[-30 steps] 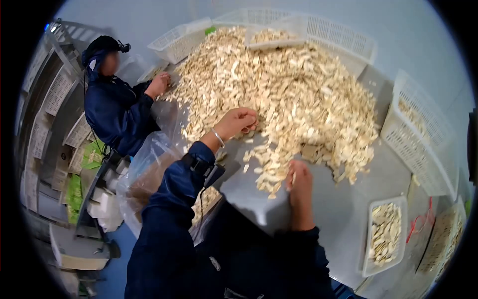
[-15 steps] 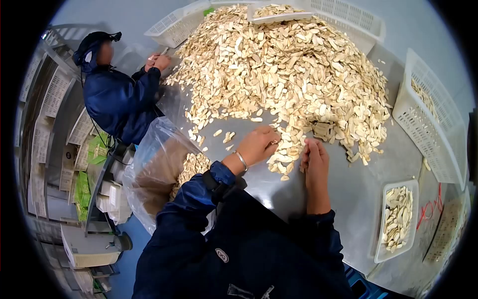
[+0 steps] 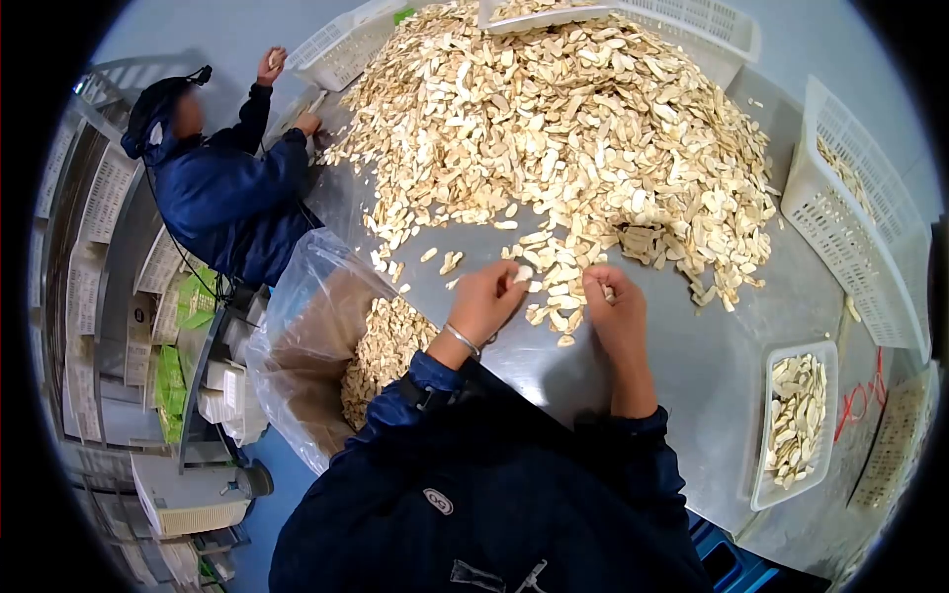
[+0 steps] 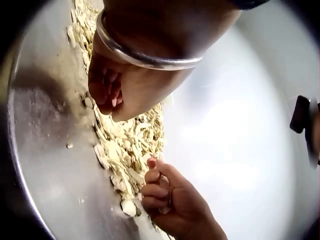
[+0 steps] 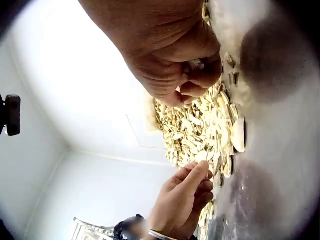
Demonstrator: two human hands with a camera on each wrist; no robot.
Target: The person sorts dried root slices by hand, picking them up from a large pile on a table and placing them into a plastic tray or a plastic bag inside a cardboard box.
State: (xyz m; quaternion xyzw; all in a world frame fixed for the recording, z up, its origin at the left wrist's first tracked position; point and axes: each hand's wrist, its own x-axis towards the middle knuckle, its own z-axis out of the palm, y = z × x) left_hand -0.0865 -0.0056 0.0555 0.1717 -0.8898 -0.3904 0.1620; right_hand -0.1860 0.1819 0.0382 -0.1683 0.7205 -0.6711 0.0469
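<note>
Both hands at edge of pale, flat dried slices on steel table; left hand fingers pinching one slice; right hand fingers curled over slices.

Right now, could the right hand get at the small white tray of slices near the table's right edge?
Probably yes. The right hand sits at the near edge of the slice pile, and only bare metal table lies between it and the small white tray. Nothing stands in the way, though it would need a sideways stretch.
</note>
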